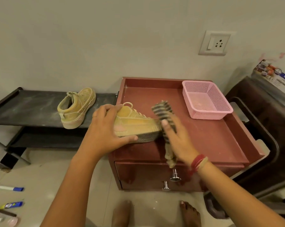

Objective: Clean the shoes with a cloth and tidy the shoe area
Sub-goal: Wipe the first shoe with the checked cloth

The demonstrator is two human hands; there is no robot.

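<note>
A tan sneaker (135, 122) lies on its side at the left edge of the red-brown cabinet top (204, 138), toe pointing right. My left hand (105, 128) grips its heel end, thumb under the sole. My right hand (176, 136) holds a striped grey cloth (163, 110) against the toe; the cloth is blurred and its tail hangs over the cabinet's front. The second tan sneaker (77, 107) stands upright on the dark shoe rack (24, 108) to the left.
An empty pink plastic basket (205, 100) sits at the cabinet's back right. A dark plastic chair (259, 122) with a box on it stands to the right. Markers and small tubes (10, 188) lie on the floor at the left. My bare feet (155, 213) are below the cabinet drawers.
</note>
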